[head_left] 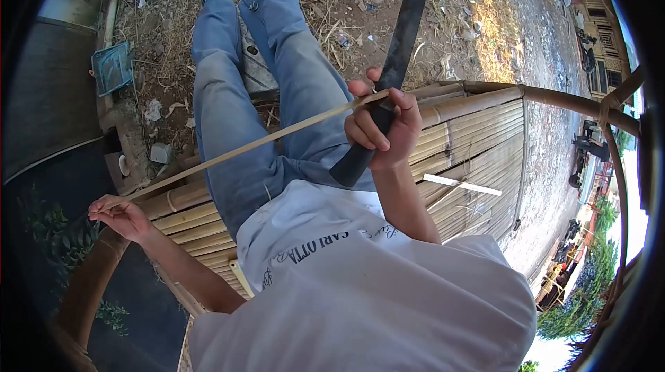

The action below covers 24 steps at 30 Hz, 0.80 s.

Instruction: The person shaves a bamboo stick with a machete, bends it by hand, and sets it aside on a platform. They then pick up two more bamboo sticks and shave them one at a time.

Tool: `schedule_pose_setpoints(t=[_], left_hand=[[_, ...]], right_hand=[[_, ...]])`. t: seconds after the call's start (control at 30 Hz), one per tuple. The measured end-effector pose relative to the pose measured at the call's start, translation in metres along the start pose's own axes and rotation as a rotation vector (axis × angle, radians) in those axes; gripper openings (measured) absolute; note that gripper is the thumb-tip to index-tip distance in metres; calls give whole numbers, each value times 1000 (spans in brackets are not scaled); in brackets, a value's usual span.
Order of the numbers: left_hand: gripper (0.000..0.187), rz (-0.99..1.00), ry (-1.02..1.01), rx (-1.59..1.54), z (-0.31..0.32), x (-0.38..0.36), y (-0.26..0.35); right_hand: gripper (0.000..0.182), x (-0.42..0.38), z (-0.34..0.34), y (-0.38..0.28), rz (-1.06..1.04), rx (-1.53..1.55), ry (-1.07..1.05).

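A long thin bamboo strip (277, 135) runs slantwise across my thighs. Its far left end meets my left hand (121, 217), whose fingers are pinched together on it. My right hand (384, 126) is wrapped round the black handle of a large knife (405, 32), the dark blade pointing up and away from me. The strip's other end lies against the knife near the base of the blade, under my right thumb.
I sit on a bamboo slat bench (478, 143) with a pale strip (463, 185) lying on it at the right. A blue plastic basket (113, 68) lies on the littered ground at the left. Bamboo poles (582, 103) frame the right side.
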<state>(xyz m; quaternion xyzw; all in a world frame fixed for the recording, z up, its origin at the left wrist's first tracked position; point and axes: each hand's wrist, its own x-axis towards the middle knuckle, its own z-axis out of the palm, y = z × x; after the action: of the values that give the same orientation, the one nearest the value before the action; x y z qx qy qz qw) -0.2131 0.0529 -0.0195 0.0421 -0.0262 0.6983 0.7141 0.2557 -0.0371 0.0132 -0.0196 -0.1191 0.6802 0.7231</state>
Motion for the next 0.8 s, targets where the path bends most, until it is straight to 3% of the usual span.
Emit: schedule_pose_setpoints(t=[0.27, 0.33, 0.37, 0.4, 0.47, 0.5, 0.57, 0.6, 0.67, 0.7, 0.73, 0.8], left_hand=[[22, 118, 11, 163, -4, -1, 3], [35, 274, 664, 986, -1, -3, -12], [44, 392, 845, 1175, -4, -4, -26], [44, 397, 844, 1178, 3, -8, -50], [49, 794, 677, 1842, 22, -17, -111], [49, 794, 680, 1845, 32, -19, -138], [56, 602, 297, 1756, 60, -18, -176], [56, 612, 307, 1750, 80, -16, -179], [51, -572, 480, 2190, 117, -15, -179], [38, -424, 365, 2386, 116, -19, -182], [38, -422, 356, 2385, 120, -22, -183], [29, -285, -106, 2353, 131, -32, -190]], right_hand=[[34, 0, 3, 3, -57, -50, 148], [34, 2, 6, 4, -131, -99, 231], [31, 3, 8, 3, -149, -162, 242], [31, 3, 7, 2, -148, -157, 240], [27, 4, 6, 0, -140, -193, 217], [23, 4, 5, -2, -144, -192, 266], [23, 5, 3, -6, -166, -186, 263], [24, 7, 2, -8, -197, -178, 257], [24, 7, 4, -8, -236, -193, 303], [24, 7, 4, -7, -236, -223, 292], [24, 7, 4, -7, -239, -253, 283], [25, 7, 4, -2, -212, -291, 293]])
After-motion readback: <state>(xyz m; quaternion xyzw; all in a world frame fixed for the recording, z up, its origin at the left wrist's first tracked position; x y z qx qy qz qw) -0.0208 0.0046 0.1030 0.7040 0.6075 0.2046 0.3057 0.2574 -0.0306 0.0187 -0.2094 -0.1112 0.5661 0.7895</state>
